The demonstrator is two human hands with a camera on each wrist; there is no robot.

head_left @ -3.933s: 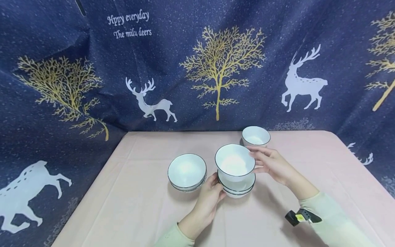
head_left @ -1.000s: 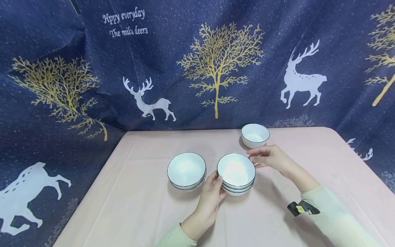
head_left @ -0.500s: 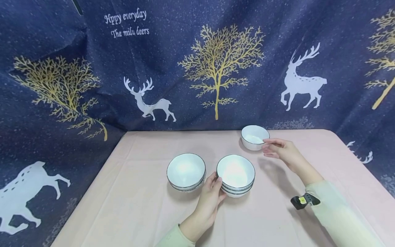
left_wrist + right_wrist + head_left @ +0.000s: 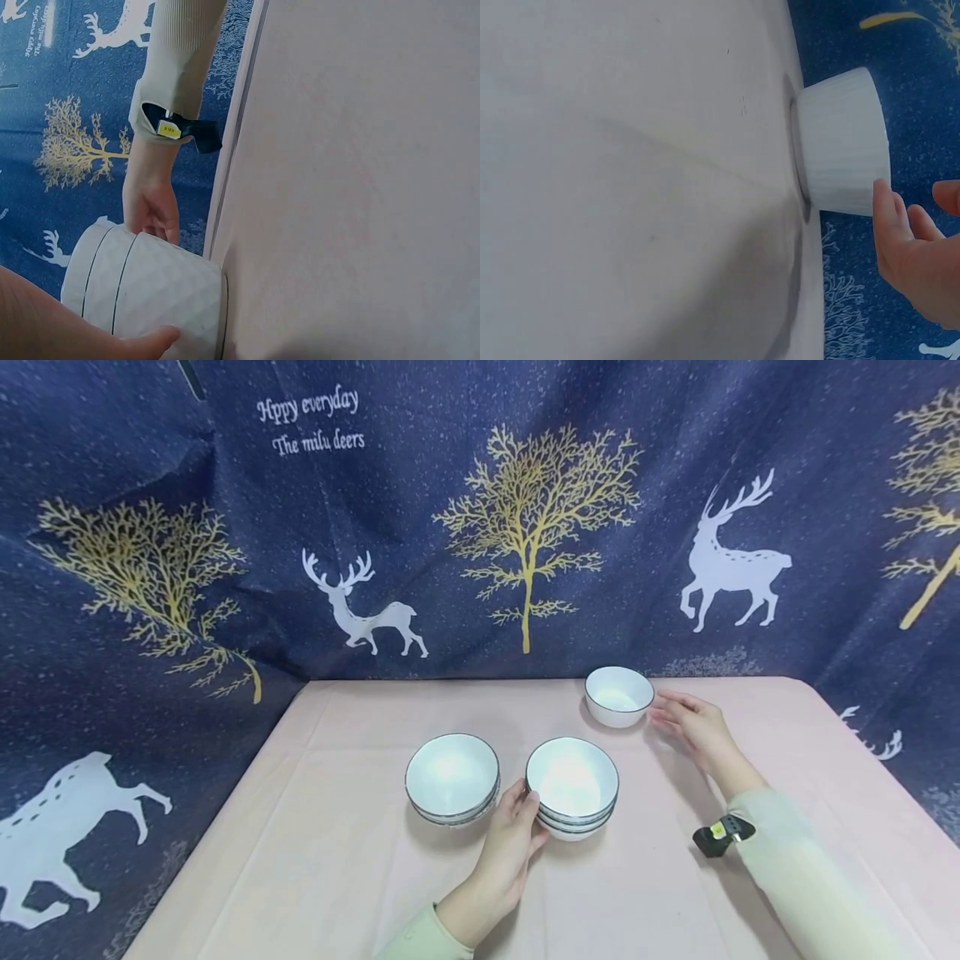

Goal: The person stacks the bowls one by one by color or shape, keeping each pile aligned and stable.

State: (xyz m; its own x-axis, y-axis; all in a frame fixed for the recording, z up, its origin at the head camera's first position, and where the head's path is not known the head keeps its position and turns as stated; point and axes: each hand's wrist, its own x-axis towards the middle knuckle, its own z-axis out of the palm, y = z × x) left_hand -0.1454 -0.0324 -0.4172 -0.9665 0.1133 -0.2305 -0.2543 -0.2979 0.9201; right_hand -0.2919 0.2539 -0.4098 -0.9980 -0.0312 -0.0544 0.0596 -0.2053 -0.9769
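My left hand (image 4: 506, 835) holds the near left side of a right-hand stack of white bowls (image 4: 572, 777) with dark rims. In the left wrist view, one fingertip lies on the patterned side of the stacked bowls (image 4: 169, 285). My right hand (image 4: 697, 727), its fingers loosely extended, is beside the right edge of a single white bowl (image 4: 618, 693) at the back of the table. In the right wrist view, the fingers (image 4: 889, 225) overlap the ribbed bowl's rim (image 4: 844, 142); contact is unclear. This bowl stands upright.
Another stack of white bowls (image 4: 452, 777) stands just left of my left hand. A pale pink cloth covers the table (image 4: 322, 852). Behind its far edge hangs a dark blue curtain (image 4: 450, 485) with printed deer and trees.
My right hand earlier lowered a bowl onto the right-hand stack and let it go. It has since moved back and right to the single bowl. My left hand has stayed at the stack.
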